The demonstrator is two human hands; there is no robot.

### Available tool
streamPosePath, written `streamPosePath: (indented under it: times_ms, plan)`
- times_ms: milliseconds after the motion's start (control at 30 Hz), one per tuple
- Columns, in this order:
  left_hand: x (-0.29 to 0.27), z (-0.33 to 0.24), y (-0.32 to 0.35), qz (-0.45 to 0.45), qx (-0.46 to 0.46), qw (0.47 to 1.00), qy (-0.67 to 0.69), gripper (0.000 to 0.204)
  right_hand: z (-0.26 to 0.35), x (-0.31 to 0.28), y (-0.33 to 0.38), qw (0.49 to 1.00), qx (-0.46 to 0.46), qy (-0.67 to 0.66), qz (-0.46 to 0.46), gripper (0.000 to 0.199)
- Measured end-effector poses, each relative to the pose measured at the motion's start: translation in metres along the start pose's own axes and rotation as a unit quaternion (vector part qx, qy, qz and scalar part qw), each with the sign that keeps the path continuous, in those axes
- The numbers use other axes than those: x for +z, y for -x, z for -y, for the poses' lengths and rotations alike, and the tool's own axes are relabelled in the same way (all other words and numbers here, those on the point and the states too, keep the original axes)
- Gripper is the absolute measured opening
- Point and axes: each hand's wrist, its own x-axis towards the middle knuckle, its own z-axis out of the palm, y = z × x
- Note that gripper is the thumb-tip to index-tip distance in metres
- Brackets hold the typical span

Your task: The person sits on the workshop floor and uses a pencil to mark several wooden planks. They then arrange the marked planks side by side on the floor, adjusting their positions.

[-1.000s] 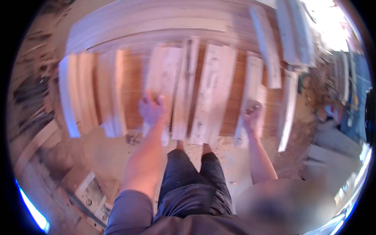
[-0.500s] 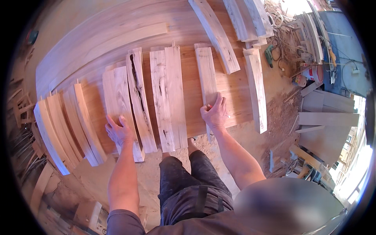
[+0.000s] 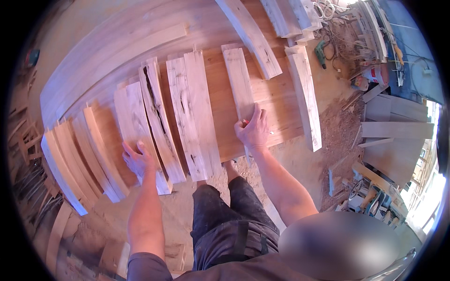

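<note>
My left hand (image 3: 139,161) rests with fingers spread on the near part of a pale wooden board (image 3: 136,110). Right beside that board lies a cracked wooden piece (image 3: 157,110) with a long dark split. My right hand (image 3: 253,130) is closed round the near part of a narrow wooden board (image 3: 238,77). Something small and red shows by its thumb, too little to name. Between my hands lie a knotty wooden board (image 3: 183,110) and a smoother wooden board (image 3: 202,103), side by side. All lie across a broad brown wooden panel (image 3: 224,129).
Several narrow wooden pieces (image 3: 65,164) lie at the panel's left end. Another wooden piece (image 3: 305,96) overhangs the right end, and a long one (image 3: 248,37) lies slanted at the far side. A green power tool (image 3: 320,54) sits on the floor, with stacked sheets (image 3: 398,129) farther right.
The view has shifted slightly, so the boards appear a little farther left. Both hands keep to the same boards, with little visible movement.
</note>
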Motion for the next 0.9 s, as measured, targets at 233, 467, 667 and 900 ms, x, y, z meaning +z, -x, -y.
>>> streamPosePath:
  times_ms: [233,467,667,900]
  plan:
    - [0.009,0.008,0.003,-0.027,-0.009,1.000,0.008,0.072,0.003,-0.003,0.002,0.999,0.022,-0.005,0.026,0.077]
    - [-0.003,0.003,-0.001,-0.003,-0.016,1.000,0.008,0.072,0.009,-0.003,0.002,0.999,0.035,-0.010,0.028,0.078]
    - [-0.008,-0.004,-0.001,0.027,-0.019,0.999,0.005,0.070,0.005,-0.007,0.003,0.999,0.029,-0.025,0.027,0.077]
    - [-0.006,0.000,0.003,0.015,-0.010,1.000,-0.004,0.071,0.011,-0.013,0.000,0.999,0.041,-0.012,0.022,0.073]
